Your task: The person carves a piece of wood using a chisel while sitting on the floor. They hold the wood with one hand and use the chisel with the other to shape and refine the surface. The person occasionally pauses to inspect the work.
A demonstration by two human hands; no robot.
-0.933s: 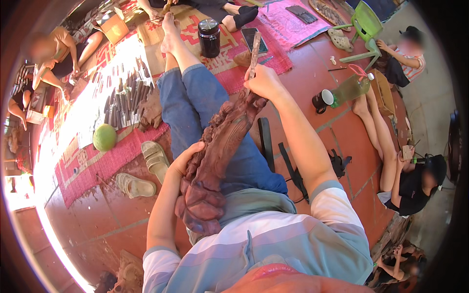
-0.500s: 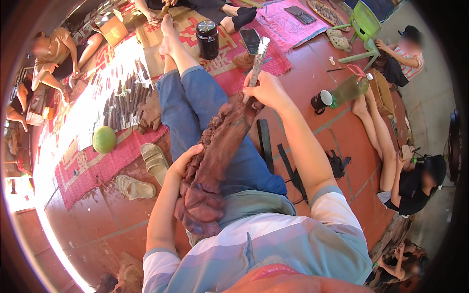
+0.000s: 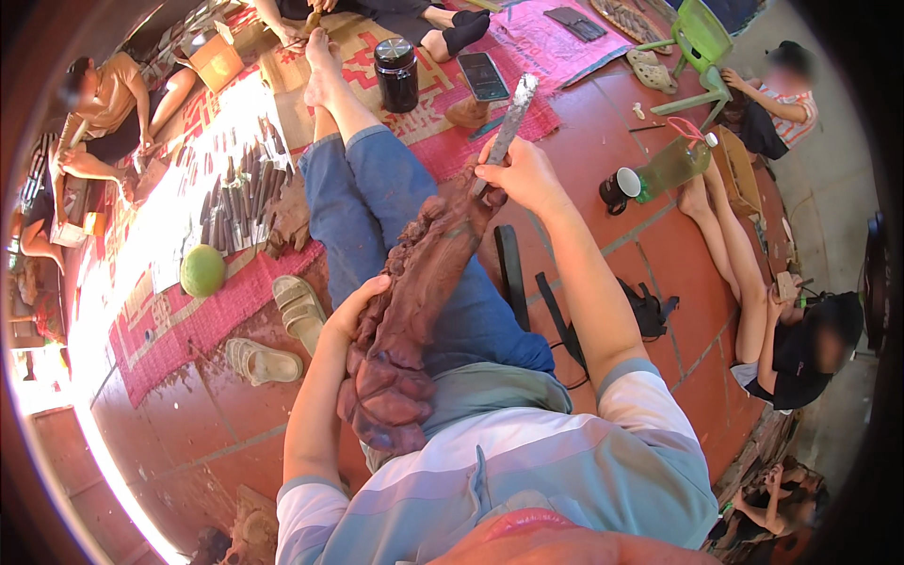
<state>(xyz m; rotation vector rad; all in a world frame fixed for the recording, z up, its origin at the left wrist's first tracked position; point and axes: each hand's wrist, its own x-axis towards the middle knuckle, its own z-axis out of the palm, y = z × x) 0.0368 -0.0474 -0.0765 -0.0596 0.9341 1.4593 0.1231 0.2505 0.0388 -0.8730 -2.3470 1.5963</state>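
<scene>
A long knobbly reddish-brown wood carving (image 3: 414, 311) lies along my lap and right thigh, its thick end against my belly. My left hand (image 3: 356, 311) is wrapped around its left side near the middle. My right hand (image 3: 521, 174) grips a flat metal tool (image 3: 509, 122) with a pale blade that points up and away, its lower end at the far tip of the carving. My jeans-clad legs (image 3: 367, 202) stretch out over the tiled floor.
A dark jar (image 3: 396, 73) and a phone (image 3: 483, 75) sit on the red mat (image 3: 443, 89). Many carving tools (image 3: 240, 193) lie in rows at left, beside a green fruit (image 3: 202, 270) and sandals (image 3: 299, 306). Other people sit around; a mug (image 3: 619, 188) and bottle (image 3: 670, 165) stand at right.
My right hand has shifted slightly along the far end of the carving, the tool's blade staying raised. My left hand keeps its hold.
</scene>
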